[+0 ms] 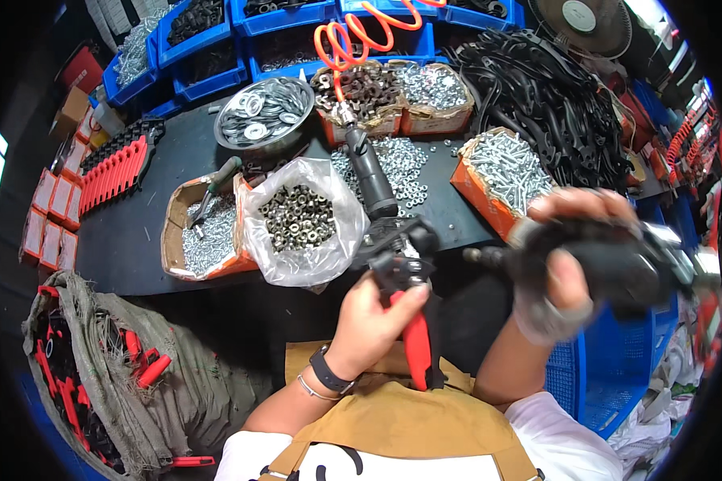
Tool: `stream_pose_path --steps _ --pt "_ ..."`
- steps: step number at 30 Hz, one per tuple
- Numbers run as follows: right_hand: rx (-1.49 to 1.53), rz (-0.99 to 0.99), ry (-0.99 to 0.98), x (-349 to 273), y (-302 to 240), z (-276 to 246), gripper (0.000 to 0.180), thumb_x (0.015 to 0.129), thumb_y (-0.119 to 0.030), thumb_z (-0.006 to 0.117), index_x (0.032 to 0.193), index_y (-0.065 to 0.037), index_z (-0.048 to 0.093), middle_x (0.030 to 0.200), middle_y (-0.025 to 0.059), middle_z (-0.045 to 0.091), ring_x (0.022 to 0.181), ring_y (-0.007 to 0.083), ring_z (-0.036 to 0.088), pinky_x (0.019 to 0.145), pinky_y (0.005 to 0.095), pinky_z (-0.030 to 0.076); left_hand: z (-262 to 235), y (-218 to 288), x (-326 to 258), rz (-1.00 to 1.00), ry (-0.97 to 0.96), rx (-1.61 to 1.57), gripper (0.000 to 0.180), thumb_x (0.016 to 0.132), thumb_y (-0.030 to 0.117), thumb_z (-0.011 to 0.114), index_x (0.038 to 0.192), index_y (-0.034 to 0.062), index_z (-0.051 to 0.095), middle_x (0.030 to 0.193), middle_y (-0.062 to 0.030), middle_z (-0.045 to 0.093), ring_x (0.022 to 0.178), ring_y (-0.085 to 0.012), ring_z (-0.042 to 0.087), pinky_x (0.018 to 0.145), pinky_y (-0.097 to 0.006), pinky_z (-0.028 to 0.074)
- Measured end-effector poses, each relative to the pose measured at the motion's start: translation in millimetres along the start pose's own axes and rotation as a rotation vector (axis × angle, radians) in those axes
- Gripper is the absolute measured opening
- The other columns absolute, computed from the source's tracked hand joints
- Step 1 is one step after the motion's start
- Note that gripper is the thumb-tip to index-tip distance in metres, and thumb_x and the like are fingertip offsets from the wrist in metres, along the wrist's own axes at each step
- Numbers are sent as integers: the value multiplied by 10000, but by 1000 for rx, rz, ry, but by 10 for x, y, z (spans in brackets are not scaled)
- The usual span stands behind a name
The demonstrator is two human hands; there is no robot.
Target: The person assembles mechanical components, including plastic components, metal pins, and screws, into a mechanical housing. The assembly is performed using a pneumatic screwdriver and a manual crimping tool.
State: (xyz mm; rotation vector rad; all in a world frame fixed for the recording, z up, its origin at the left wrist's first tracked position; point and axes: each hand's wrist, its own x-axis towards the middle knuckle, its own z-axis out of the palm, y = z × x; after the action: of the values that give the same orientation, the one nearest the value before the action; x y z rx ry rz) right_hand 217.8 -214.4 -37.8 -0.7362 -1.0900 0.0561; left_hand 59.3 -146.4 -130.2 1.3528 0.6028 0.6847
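Note:
My left hand (371, 319) is closed around a red-handled tool (417, 349) with a black metal head, upright at the bench's front edge. Its thumb presses near a shiny round fastener on the head; the tool's exact kind is unclear. My right hand (568, 282), in a pale partial glove and blurred by motion, grips a black power driver (618, 260) whose bit points left toward that head. Just behind the head is a black air tool (369, 172), joined to an orange coiled hose (341, 48). A clear plastic bag of nuts (297, 218) stands left of it.
Open boxes of screws (505, 172) and rivet-like pieces (208, 244) flank the bench, with a metal bowl of washers (265, 112) behind. Black curved parts (537, 104) are heaped at the back right. A sack (160, 385) of red-handled pieces stands lower left, a blue crate (610, 377) lower right.

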Motion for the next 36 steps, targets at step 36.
stream_pose_path --steps 36 --pt "-1452 560 -415 457 1857 83 668 807 -339 697 1241 45 364 1165 282 528 1067 423 568 891 472 490 -22 -432 -65 107 170 -512 446 944 223 543 1296 -28 433 969 -160 643 894 -253 656 792 -388 549"
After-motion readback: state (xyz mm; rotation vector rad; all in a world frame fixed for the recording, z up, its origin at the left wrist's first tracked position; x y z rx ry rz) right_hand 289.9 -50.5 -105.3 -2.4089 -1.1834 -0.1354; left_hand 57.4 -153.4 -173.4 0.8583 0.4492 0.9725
